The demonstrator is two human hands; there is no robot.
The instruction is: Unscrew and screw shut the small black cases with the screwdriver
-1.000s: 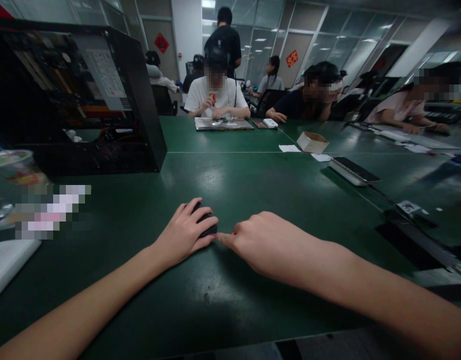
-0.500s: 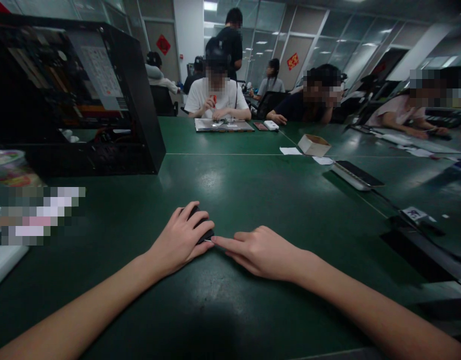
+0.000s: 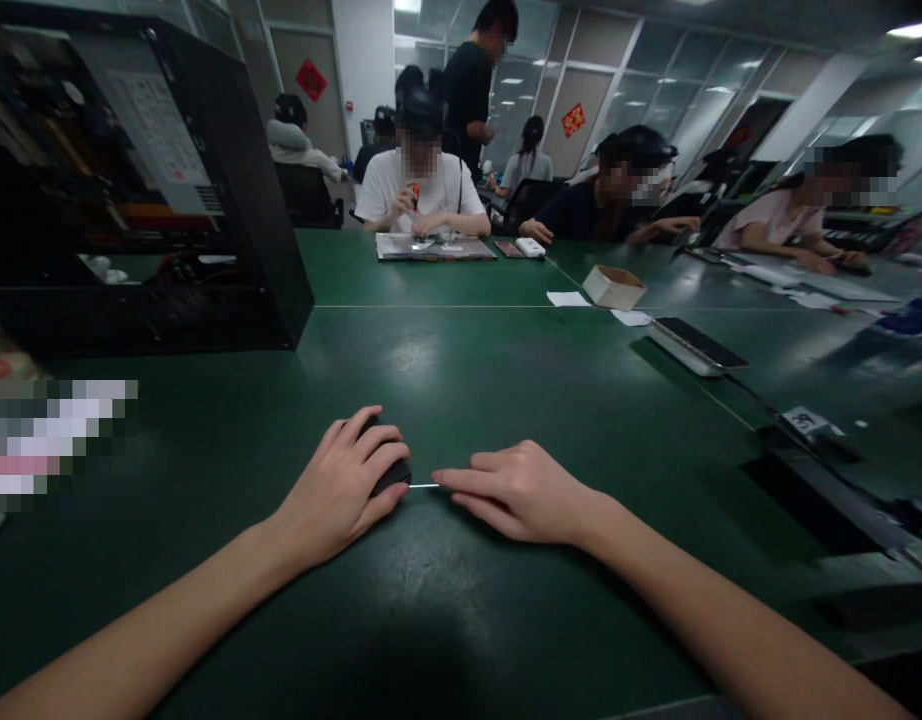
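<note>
On the green tabletop (image 3: pixel 431 390), my left hand (image 3: pixel 337 480) wraps over what looks like a black computer mouse (image 3: pixel 391 478); the palm and fingers hide much of it. A thin white strip (image 3: pixel 423 486) runs from beside the left thumb across the small gap to the fingertips of my right hand (image 3: pixel 517 490). The right index finger points left, with the thumb and other fingers bunched close to it, and they appear to pinch the strip's end. What the strip is made of I cannot make out.
An open black computer case (image 3: pixel 281 230) stands at the left. To the right lie a small cardboard box (image 3: pixel 615 288), a white device with a black top (image 3: pixel 697 345) and dark cables. Across the table, a person in a white shirt (image 3: pixel 461 185) works over a flat panel (image 3: pixel 435 247).
My right hand has drawn slightly away from my left, and more of the white strip shows between them. Both hands and the whole scene sit slightly further left in view.
</note>
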